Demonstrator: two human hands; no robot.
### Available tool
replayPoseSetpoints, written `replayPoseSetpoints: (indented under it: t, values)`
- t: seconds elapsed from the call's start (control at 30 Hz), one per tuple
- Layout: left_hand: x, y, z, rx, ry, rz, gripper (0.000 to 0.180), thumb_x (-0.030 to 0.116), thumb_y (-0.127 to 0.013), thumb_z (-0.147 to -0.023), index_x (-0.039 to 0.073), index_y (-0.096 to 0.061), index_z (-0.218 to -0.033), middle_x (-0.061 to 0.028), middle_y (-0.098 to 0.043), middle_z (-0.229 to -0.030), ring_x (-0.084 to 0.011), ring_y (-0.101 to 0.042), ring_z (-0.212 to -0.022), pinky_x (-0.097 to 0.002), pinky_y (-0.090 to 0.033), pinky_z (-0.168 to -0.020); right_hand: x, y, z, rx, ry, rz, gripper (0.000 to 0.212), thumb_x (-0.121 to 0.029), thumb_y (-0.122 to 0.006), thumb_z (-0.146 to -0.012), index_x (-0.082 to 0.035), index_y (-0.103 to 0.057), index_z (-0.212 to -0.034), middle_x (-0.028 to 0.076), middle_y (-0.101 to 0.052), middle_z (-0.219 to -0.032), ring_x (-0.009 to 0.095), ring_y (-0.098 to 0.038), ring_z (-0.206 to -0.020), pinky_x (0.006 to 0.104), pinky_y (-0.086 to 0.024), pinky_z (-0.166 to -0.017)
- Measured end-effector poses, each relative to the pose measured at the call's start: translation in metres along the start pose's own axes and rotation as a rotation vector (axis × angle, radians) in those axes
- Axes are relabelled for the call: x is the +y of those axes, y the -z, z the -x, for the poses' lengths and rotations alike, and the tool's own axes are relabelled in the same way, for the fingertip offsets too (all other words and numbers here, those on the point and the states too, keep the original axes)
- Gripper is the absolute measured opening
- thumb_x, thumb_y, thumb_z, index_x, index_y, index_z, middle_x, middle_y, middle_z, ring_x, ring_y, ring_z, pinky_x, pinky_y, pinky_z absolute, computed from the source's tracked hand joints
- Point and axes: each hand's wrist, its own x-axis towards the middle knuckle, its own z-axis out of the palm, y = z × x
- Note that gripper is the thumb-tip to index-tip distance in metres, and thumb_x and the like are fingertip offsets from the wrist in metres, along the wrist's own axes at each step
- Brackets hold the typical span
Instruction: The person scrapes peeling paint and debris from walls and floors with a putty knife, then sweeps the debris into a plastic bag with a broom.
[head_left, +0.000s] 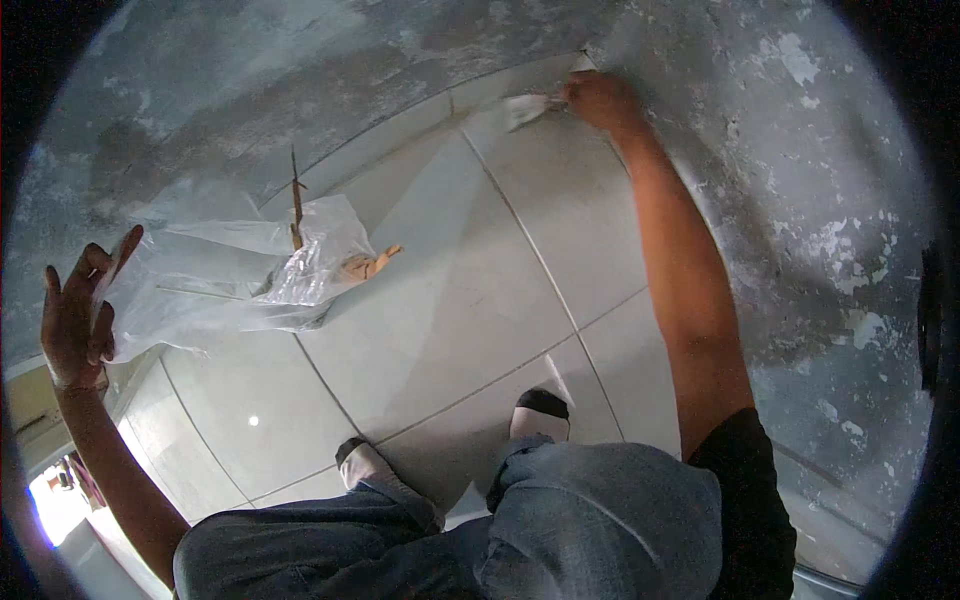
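Note:
My right hand [606, 100] is closed at the far corner, where the two walls meet the floor. From its fingers a brush [525, 111] with pale bristles points left, low along the skirting tiles. Its handle is mostly hidden in my grip. Out to the left, my left hand [72, 325] grips the edge of a clear plastic bag [215, 262], with some fingers raised. The bag hangs sideways over the floor. A thin brown stick [297, 200] pokes up from it, and crumpled brown scraps [368, 264] show at its right end.
Pale floor tiles [450, 290] with dark joints lie beneath me. Grey walls with flaking paint [800, 200] rise ahead and on the right. My feet, in light socks with dark toes [543, 403], stand near the middle. Bright light enters at the lower left.

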Motion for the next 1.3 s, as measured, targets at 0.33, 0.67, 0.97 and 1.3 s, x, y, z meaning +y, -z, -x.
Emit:
replayPoseSetpoints:
  t: [0.33, 0.67, 0.97, 1.3]
  values:
    - [-0.004, -0.014, -0.017, 0.030, -0.054, -0.106, 0.046, 0.030, -0.026, -0.098, -0.007, -0.039, -0.124, -0.0135, -0.048, -0.123, -0.0090, -0.056, -0.082, -0.0232, -0.044, -0.085, -0.030, -0.028, -0.017, -0.020, 0.095, 0.025, 0.038, -0.035, -0.044, -0.087, -0.006, -0.063, -0.103, 0.016, -0.061, -0.105, 0.031, -0.057, -0.098, 0.0421, -0.045, -0.085]
    - [-0.031, 0.052, 0.030, 0.866, -0.084, -0.629, 0.034, 0.008, -0.044, -0.091, -0.003, -0.041, -0.123, -0.0068, -0.047, -0.129, -0.0112, -0.041, -0.122, -0.0327, -0.009, -0.112, -0.040, -0.001, -0.003, 0.134, 0.172, -0.106, 0.030, -0.030, -0.049, -0.085, -0.007, -0.064, -0.095, 0.016, -0.063, -0.096, 0.035, -0.059, -0.090, 0.0455, -0.047, -0.078]
    - [-0.023, 0.043, 0.043, 0.654, 0.024, -0.542, 0.033, 0.007, -0.038, -0.091, 0.000, -0.043, -0.123, -0.0050, -0.049, -0.128, -0.0121, -0.045, -0.118, -0.0338, -0.012, -0.112, -0.003, 0.013, 0.052, 0.174, -0.101, -0.198, 0.035, -0.036, -0.048, -0.087, -0.003, -0.060, -0.087, 0.021, -0.062, -0.084, 0.041, -0.060, -0.080, 0.0489, -0.047, -0.073]
    - [-0.026, 0.021, 0.009, 0.472, -0.075, -0.345, 0.047, 0.036, -0.037, -0.090, -0.001, -0.044, -0.118, -0.0043, -0.054, -0.107, -0.0063, -0.041, -0.071, -0.0235, -0.023, -0.069, -0.100, -0.003, 0.075, 0.051, -0.181, -0.274, 0.035, -0.036, -0.046, -0.087, -0.007, -0.062, -0.096, 0.018, -0.064, -0.085, 0.036, -0.062, -0.080, 0.0458, -0.049, -0.074]
